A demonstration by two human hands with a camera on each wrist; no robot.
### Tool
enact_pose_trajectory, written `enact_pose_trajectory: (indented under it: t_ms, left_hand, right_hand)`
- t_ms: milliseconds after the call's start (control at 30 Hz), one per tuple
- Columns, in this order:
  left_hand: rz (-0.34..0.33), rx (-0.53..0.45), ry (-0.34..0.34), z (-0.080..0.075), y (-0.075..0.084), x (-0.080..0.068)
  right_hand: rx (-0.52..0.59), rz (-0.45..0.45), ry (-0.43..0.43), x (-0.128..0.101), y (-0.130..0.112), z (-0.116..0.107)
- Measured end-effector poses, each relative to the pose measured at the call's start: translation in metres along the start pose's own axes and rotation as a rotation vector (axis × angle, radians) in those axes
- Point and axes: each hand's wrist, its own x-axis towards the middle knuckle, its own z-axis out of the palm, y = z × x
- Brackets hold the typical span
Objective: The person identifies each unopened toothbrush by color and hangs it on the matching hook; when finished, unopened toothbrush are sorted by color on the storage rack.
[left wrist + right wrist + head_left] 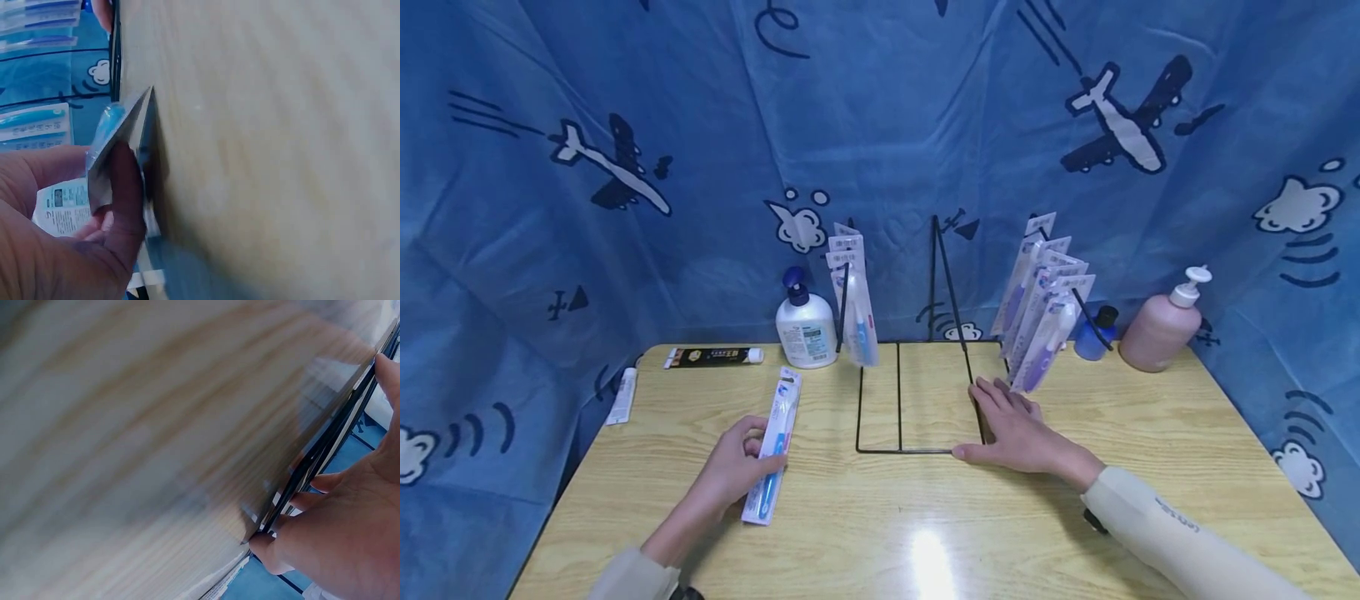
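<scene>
My left hand [733, 462] pinches a packaged toothbrush [782, 417], blue and white on a card, between thumb and fingers on the left of the table. In the left wrist view the toothbrush pack [125, 128] is tilted, one edge at the tabletop. A black wire display rack [899, 400] stands at the middle. My right hand [1018, 433] rests with spread fingers on the right side of its base; the right wrist view shows fingertips touching the wire. Blue toothbrush packs [859, 312] hang on the rack's left arm, purple toothbrush packs [1047, 325] on its right arm.
Behind the left hand lie a black toothpaste box [711, 357] and a white tube [622, 396]. A white pump bottle [806, 332] stands left of the rack. On its right are a small blue bottle [1092, 340] and a pink pump bottle [1159, 333]. A blue curtain [880, 125] hangs behind.
</scene>
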Motion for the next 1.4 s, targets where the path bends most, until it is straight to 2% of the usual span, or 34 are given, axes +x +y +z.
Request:
enact_pose_trajectory:
  t_ms: [200,367,600,800,1100,1300,1400]
  left_hand:
    - [0.071,-0.165,-0.014,0.005,0.001,-0.010]
    - [0.176,-0.287,-0.032,0.011,0.007,-0.019]
    - [0.415,-0.401,-0.052,0.017,0.009,-0.022]
    - [0.605,-0.510,-0.087,0.020,0.022,-0.026]
    - [0.828,-0.581,-0.137,0.028,0.049,-0.053]
    - [0.976,-0.581,-0.217,0.041,0.052,-0.065]
    - [0.988,-0.566,-0.235,0.046,0.051,-0.066]
  right_hand:
    - [-0.012,-0.021,0.001,-0.003,-0.009,-0.008]
    - [0.006,-0.017,0.005,-0.005,-0.004,-0.007]
    - [0.020,-0.008,0.004,-0.003,0.001,-0.003]
    - [0.016,-0.020,0.010,-0.005,-0.005,-0.008]
    - [-0.006,0.019,-0.016,-0.003,-0.005,-0.006]
    - [-0.007,0.015,-0.028,-0.003,-0.009,-0.008]
    - [-0.002,-0.002,-0.017,-0.005,-0.011,-0.010]
